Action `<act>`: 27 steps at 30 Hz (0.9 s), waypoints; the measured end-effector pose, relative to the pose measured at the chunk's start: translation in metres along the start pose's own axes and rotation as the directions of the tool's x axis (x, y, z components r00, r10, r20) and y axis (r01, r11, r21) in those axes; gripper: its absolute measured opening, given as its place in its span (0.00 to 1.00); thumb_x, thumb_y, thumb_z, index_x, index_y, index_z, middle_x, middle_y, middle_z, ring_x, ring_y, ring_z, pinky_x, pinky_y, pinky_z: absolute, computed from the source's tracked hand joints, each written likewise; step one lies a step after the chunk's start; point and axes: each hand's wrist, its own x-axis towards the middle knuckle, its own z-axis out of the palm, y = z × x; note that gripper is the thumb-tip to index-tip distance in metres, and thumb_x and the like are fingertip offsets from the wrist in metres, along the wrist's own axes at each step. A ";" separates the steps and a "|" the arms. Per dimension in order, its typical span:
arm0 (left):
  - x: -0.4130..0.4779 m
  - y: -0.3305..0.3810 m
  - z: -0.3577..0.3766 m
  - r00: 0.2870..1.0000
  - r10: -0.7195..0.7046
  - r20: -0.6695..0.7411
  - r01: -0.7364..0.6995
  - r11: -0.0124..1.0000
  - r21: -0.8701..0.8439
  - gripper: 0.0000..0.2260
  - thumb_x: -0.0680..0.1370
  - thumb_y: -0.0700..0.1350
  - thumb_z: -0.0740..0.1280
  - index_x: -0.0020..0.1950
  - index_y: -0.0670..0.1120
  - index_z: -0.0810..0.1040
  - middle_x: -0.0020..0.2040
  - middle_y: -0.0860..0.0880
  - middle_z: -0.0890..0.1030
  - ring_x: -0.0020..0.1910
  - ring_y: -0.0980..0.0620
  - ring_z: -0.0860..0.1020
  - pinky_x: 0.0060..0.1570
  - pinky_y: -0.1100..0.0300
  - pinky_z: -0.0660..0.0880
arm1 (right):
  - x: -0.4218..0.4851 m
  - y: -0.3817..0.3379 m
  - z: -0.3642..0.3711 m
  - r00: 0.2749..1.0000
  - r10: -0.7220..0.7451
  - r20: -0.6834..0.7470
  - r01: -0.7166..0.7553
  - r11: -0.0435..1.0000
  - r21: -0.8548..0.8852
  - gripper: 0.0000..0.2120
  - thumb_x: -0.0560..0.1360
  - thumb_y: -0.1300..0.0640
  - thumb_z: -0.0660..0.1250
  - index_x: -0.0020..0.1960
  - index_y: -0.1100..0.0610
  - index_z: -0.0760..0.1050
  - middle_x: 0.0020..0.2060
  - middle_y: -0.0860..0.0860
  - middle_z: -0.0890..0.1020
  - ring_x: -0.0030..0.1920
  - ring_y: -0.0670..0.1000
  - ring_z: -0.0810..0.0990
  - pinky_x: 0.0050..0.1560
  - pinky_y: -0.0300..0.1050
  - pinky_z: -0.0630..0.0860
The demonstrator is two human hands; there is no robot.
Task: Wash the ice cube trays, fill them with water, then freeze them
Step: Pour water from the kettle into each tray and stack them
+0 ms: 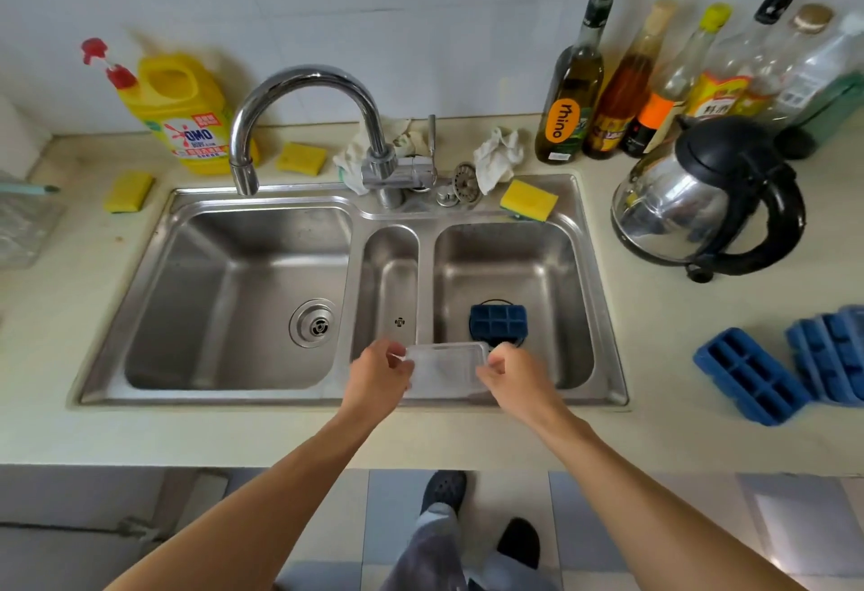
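Observation:
A clear plastic tray lid (446, 368) is held over the front edge of the steel sink (224, 403), between its small middle basin and right basin. My left hand (378, 373) grips its left end and my right hand (512, 373) pinches its right end. A dark blue ice cube tray (498, 323) lies over the drain in the right basin, just beyond the lid. More blue ice cube trays (752, 375) lie on the counter to the right. The tap (299, 94) arches over the left basin, and no water is visible running.
A yellow detergent bottle (180, 113) and yellow sponges (528, 200) sit behind the sink. Several bottles (572, 85) and a steel kettle (701, 202) stand at the back right. A crumpled cloth (498, 158) lies by the tap. The left basin (243, 300) holds nothing.

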 end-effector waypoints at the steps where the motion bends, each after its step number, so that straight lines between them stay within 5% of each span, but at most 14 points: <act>1: -0.002 0.005 0.001 1.000 0.000 0.005 0.001 1.000 -0.026 0.06 0.80 0.41 0.67 0.57 0.45 0.76 0.43 0.48 0.84 0.41 0.48 0.84 0.44 0.50 0.83 | -0.002 0.003 -0.005 1.000 -0.003 -0.003 0.003 1.000 0.025 0.06 0.81 0.53 0.67 0.53 0.56 0.76 0.46 0.50 0.82 0.46 0.48 0.81 0.47 0.44 0.78; 9: 0.044 0.063 0.036 0.982 0.114 0.148 -0.117 0.993 0.007 0.04 0.81 0.37 0.67 0.52 0.45 0.76 0.43 0.47 0.83 0.39 0.50 0.83 0.38 0.59 0.83 | 0.026 0.040 -0.056 0.993 0.083 -0.083 -0.064 0.974 0.218 0.02 0.82 0.56 0.66 0.54 0.52 0.76 0.43 0.47 0.81 0.34 0.45 0.80 0.28 0.30 0.71; 11: 0.068 0.076 0.047 0.976 0.113 0.187 -0.125 0.991 0.054 0.08 0.80 0.36 0.67 0.48 0.48 0.74 0.44 0.47 0.81 0.37 0.52 0.82 0.33 0.63 0.80 | 0.044 0.048 -0.057 0.984 0.141 -0.106 -0.110 0.960 0.257 0.03 0.82 0.57 0.66 0.56 0.53 0.76 0.43 0.48 0.82 0.33 0.46 0.80 0.30 0.36 0.73; 15: 0.113 0.093 0.075 0.959 0.029 0.283 -0.097 0.969 0.229 0.07 0.79 0.36 0.68 0.46 0.45 0.73 0.47 0.42 0.82 0.44 0.43 0.84 0.47 0.47 0.84 | 0.086 0.063 -0.047 0.958 0.257 -0.124 -0.219 0.941 0.256 0.09 0.80 0.59 0.66 0.60 0.55 0.76 0.44 0.49 0.82 0.35 0.49 0.83 0.32 0.39 0.76; 19: 0.148 0.096 0.100 0.935 -0.033 0.352 -0.115 0.913 0.391 0.07 0.79 0.37 0.67 0.56 0.36 0.80 0.45 0.40 0.83 0.41 0.43 0.84 0.40 0.52 0.84 | 0.124 0.077 -0.026 0.946 0.317 -0.067 -0.299 0.934 0.197 0.11 0.79 0.60 0.65 0.60 0.62 0.76 0.51 0.58 0.83 0.49 0.60 0.84 0.51 0.56 0.82; 21: 0.163 0.097 0.109 0.934 -0.078 0.349 -0.076 0.910 0.407 0.09 0.79 0.38 0.67 0.56 0.34 0.81 0.46 0.39 0.83 0.41 0.43 0.84 0.39 0.54 0.83 | 0.140 0.083 -0.016 0.939 0.335 -0.081 -0.315 0.929 0.194 0.11 0.80 0.60 0.66 0.61 0.62 0.76 0.50 0.56 0.82 0.48 0.58 0.83 0.45 0.53 0.80; 24: 0.181 0.091 0.121 0.942 -0.115 0.314 -0.031 0.904 0.425 0.12 0.80 0.38 0.66 0.61 0.33 0.80 0.58 0.36 0.82 0.57 0.38 0.81 0.53 0.51 0.79 | 0.161 0.091 -0.002 0.942 0.321 -0.100 -0.307 0.942 0.135 0.08 0.81 0.60 0.66 0.58 0.61 0.77 0.48 0.53 0.79 0.42 0.50 0.77 0.36 0.40 0.69; 27: 0.189 0.083 0.132 0.942 -0.159 0.294 0.019 0.903 0.429 0.12 0.79 0.37 0.66 0.61 0.34 0.78 0.58 0.36 0.81 0.56 0.39 0.81 0.45 0.54 0.75 | 0.172 0.098 0.006 0.940 0.338 -0.048 -0.335 0.940 0.067 0.06 0.81 0.59 0.65 0.56 0.59 0.77 0.48 0.55 0.81 0.46 0.54 0.81 0.41 0.45 0.73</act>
